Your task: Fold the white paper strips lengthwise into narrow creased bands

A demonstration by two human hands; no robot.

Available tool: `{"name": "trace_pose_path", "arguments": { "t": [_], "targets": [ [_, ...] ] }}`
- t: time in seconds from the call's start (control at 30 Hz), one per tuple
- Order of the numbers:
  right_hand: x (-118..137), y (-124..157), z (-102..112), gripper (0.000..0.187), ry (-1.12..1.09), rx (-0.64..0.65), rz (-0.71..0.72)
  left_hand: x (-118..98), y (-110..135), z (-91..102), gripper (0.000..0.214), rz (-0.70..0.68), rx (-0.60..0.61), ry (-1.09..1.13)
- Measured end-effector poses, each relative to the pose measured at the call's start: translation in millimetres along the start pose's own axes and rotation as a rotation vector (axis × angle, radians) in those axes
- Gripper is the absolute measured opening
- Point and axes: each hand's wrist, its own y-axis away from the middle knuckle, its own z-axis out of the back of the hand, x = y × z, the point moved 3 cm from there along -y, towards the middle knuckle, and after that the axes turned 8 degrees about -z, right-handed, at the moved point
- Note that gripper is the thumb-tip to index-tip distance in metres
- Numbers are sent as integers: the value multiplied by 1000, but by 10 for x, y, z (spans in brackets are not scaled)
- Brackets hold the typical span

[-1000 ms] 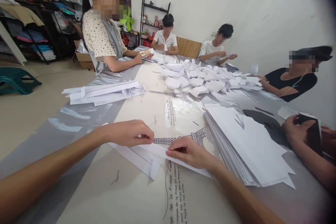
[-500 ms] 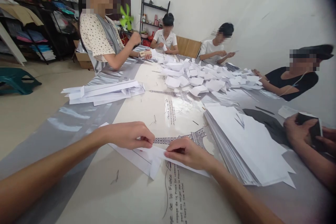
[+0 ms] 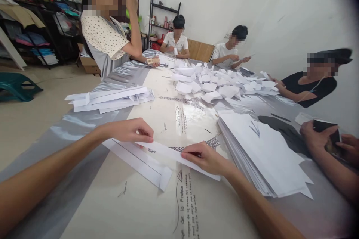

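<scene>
Between my two hands a long, narrow white paper strip (image 3: 167, 151) is stretched just over the table. My left hand (image 3: 134, 131) pinches its far left part between thumb and fingers. My right hand (image 3: 202, 158) pinches it closer to the right end, which pokes out beneath the palm. Under and left of this strip lies a folded paper piece (image 3: 140, 165) with a dark line along it and a bent end. To the right of my right hand rests a thick stack of white paper sheets (image 3: 260, 157), small dark slivers on top.
Folded paper strips (image 3: 112, 98) are piled at the left table edge. A heap of small folded papers (image 3: 207, 82) covers the table's far part. Co-workers sit or stand around it; one person's hands (image 3: 322, 138) hold a dark object at right. A green stool (image 3: 21, 86) stands left.
My left hand has moved left and up, away from my right hand, which shifted slightly right. More of the strip shows between them. The standing person's hand has risen to the head.
</scene>
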Motion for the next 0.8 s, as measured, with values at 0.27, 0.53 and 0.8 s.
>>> {"name": "trace_pose_path", "arguments": {
  "t": [0.27,0.53,0.8],
  "targets": [
    [-7,19,41,44,8,-46,-5,-21,106,134,33,4,-51,72],
    [0,2,-40,43,10,-4,-2,-100,-3,-29,26,-30,30,84],
    [-5,26,26,40,21,-21,4,-117,13,-3,30,-4,11,-4]
  ]
}}
